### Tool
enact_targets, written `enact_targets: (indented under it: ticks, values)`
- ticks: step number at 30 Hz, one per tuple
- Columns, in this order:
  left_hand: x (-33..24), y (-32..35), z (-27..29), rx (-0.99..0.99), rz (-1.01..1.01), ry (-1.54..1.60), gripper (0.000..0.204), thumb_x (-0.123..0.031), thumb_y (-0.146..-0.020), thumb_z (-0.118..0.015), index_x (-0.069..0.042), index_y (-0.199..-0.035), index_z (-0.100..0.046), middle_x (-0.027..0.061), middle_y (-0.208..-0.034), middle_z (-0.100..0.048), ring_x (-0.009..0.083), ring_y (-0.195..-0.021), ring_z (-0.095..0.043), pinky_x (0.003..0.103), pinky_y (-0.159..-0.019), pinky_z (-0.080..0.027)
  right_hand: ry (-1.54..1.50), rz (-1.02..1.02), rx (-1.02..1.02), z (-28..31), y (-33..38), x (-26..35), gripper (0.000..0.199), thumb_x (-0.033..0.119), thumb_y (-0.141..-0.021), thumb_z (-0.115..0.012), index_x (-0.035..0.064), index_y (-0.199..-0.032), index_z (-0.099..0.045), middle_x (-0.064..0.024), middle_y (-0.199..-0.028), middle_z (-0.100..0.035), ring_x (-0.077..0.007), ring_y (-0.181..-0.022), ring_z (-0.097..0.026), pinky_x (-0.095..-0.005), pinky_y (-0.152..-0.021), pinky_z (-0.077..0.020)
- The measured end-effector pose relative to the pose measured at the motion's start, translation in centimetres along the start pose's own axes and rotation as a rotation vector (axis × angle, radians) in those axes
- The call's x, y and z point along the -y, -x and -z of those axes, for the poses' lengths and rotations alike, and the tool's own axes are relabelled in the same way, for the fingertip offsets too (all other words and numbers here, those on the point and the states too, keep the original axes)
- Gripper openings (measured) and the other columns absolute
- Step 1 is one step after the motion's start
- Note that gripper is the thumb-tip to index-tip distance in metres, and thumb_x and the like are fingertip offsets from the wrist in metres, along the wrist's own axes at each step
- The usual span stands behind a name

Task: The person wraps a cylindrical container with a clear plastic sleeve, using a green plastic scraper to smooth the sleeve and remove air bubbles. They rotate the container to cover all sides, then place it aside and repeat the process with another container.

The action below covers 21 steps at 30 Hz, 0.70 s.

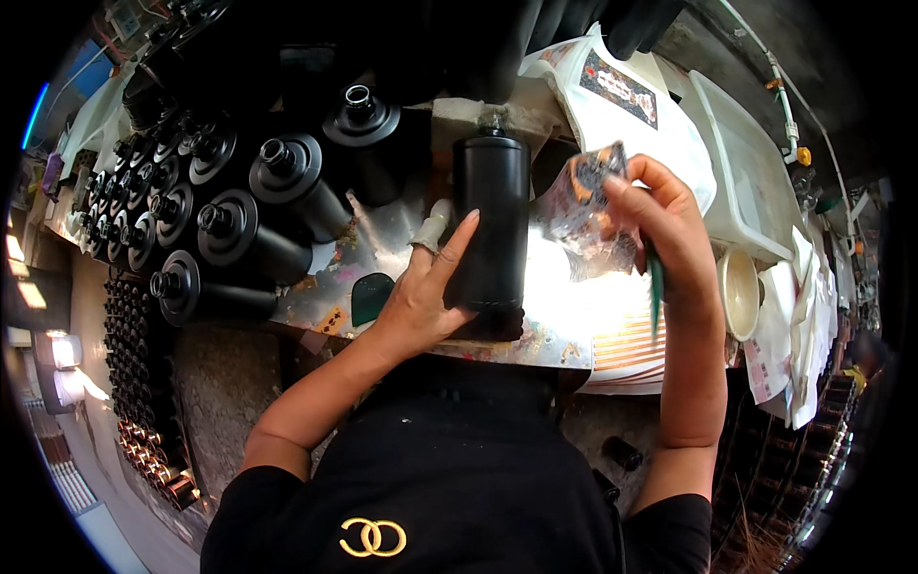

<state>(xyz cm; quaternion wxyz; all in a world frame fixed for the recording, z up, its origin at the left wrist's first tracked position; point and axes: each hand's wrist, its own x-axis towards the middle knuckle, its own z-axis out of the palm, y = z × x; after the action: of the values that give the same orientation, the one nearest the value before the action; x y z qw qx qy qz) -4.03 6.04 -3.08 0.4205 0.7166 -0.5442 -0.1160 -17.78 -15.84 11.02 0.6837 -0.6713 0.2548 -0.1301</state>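
On the worktable in front of me a matte black bottle (pixel 492 225) lies with its neck pointing away. My left hand (pixel 419 292) grips its left side, the index finger stretched along the body and the thumb at its lower end. A pale finger cover (pixel 432 226) sits on one left finger. To the right of the bottle, my right hand (pixel 669 220) pinches a clear, crinkled film (pixel 581 206) with an orange and dark pattern. Below that palm hangs a thin green flat piece (pixel 655 287). A dark green flat piece (pixel 371 298) lies beside my left wrist.
Several black bottles (pixel 287 177) stand close together on the left. White printed sheets (pixel 622 105) and a stack of striped sheets (pixel 626 349) lie to the right. Beyond are a translucent bin (pixel 736 163) and a cream bowl (pixel 738 292). Racks of small dark parts (pixel 139 354) flank me.
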Motion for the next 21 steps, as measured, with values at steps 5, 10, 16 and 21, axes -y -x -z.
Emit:
enact_targets:
  ticks: [5, 10, 16, 21]
  values:
    - [-1.6, -0.8, 2.1, -0.035, 0.040, 0.126, 0.093, -0.032, -0.068, -0.084, -0.014, -0.146, -0.037, 0.0165, -0.145, -0.035, 0.0281, -0.128, -0.040, 0.035, -0.096, -0.039, -0.793, 0.162, 0.174, -3.2, 0.9, -1.6, 0.030, 0.012, -0.097, -0.047, -0.0027, -0.123, -0.051, -0.0146, -0.097, -0.066, -0.0090, -0.049, -0.055, -0.0205, -0.041, -0.0445]
    - [-1.8, -1.1, 4.0, 0.032, 0.459, 1.220, 0.050, -0.045, -0.092, -0.059, -0.003, -0.118, -0.058, 0.0005, -0.081, -0.056, 0.0043, -0.069, -0.051, 0.015, -0.059, -0.035, -0.866, -0.154, 0.005, -7.1, 2.6, -7.0, 0.026, 0.020, -0.099, -0.045, -0.0014, -0.113, -0.046, -0.0263, -0.121, -0.060, -0.0088, -0.039, -0.044, -0.0207, -0.034, -0.0353]
    - [-2.3, -3.0, 3.2, -0.039, 0.528, 0.892, 0.018, -0.017, -0.090, -0.067, -0.004, -0.102, -0.063, -0.0038, -0.081, -0.059, 0.0004, -0.064, -0.049, 0.016, -0.055, -0.038, -0.791, -0.200, -0.131, -8.8, 4.8, -7.1, 0.025, 0.019, -0.096, -0.054, 0.0029, -0.115, -0.049, -0.0128, -0.111, -0.065, -0.0073, -0.041, -0.043, -0.0200, -0.037, -0.0357]
    - [-2.8, -2.3, 3.6, -0.064, 0.640, 1.037, 0.018, -0.022, -0.092, -0.064, -0.005, -0.099, -0.063, -0.0085, -0.074, -0.053, -0.0029, -0.057, -0.040, 0.015, -0.050, -0.030, -0.685, -0.275, -0.074, -7.7, 5.0, -7.9, 0.019, 0.019, -0.093, -0.060, 0.0047, -0.106, -0.055, -0.0110, -0.105, -0.068, -0.0060, -0.043, -0.045, -0.0188, -0.040, -0.0362]
